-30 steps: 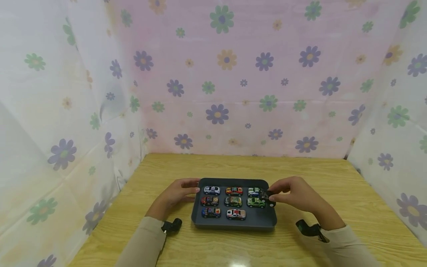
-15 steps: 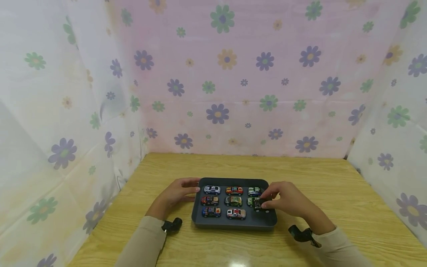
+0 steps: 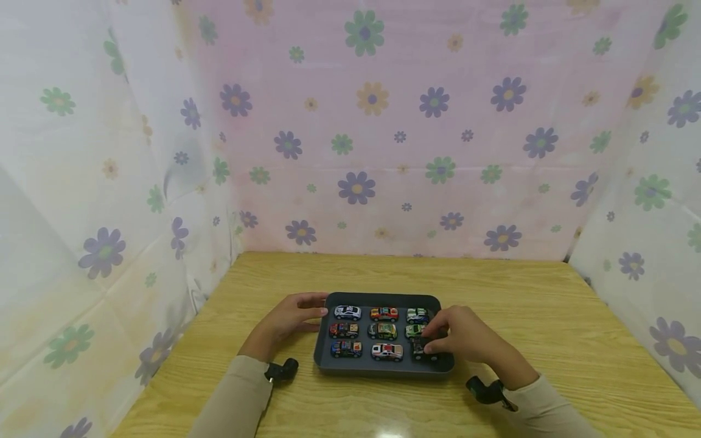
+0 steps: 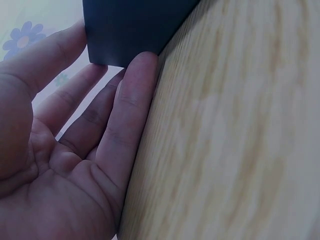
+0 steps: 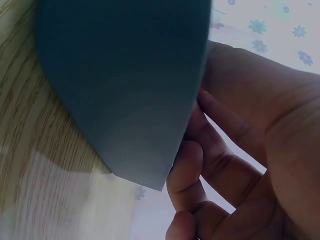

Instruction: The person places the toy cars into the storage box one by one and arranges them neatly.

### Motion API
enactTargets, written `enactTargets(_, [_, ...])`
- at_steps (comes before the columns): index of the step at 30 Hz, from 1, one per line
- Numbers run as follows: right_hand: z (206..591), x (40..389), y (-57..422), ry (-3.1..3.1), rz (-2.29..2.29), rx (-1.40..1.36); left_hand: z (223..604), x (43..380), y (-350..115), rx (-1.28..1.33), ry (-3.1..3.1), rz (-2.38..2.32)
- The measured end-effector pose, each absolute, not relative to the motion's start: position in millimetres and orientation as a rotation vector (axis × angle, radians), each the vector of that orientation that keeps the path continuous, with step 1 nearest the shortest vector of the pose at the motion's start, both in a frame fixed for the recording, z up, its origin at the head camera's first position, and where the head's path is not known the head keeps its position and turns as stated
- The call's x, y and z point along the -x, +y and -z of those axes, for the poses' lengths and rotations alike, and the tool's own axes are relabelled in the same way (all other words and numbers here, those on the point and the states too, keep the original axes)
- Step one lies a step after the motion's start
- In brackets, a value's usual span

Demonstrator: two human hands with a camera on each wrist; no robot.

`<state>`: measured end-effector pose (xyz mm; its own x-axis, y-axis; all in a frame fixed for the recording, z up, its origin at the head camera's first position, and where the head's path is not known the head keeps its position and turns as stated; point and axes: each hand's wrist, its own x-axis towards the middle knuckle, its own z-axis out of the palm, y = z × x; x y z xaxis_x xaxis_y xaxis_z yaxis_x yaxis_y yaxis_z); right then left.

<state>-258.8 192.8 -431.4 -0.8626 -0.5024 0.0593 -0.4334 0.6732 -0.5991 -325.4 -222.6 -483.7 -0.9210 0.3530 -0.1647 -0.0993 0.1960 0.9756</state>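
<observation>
A dark grey tray [image 3: 383, 368] on the table holds rows of small toy cars. Its front right corner is where my right hand [image 3: 465, 336] pinches a black toy car [image 3: 421, 350] between thumb and fingers, low over the tray floor. Part of that car is covered by the fingers, and in the right wrist view the tray wall [image 5: 125, 90] blocks it from sight. My left hand [image 3: 292, 316] touches the tray's left side, its fingers fairly straight against the wall in the left wrist view. Just behind the black car sits a green toy car [image 3: 414, 330], partly covered.
Also in the tray are a white car [image 3: 347, 312], an orange-red car [image 3: 384, 314], a red-and-white car [image 3: 387, 351] and several others. The wooden table [image 3: 405, 274] ends at a flower-printed cloth [image 3: 394, 121] behind and on both sides.
My right hand has carried the black car from the tray's right rim forward and down to the front right corner. The left hand and tray have stayed put.
</observation>
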Motion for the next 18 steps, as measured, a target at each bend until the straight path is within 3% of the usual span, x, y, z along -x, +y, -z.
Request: enactTargets(18, [432.3, 257.0, 190.6, 2.780, 0.913, 0.747, 482.1, 326.1, -220.4, -0.237, 2.128, -1.772])
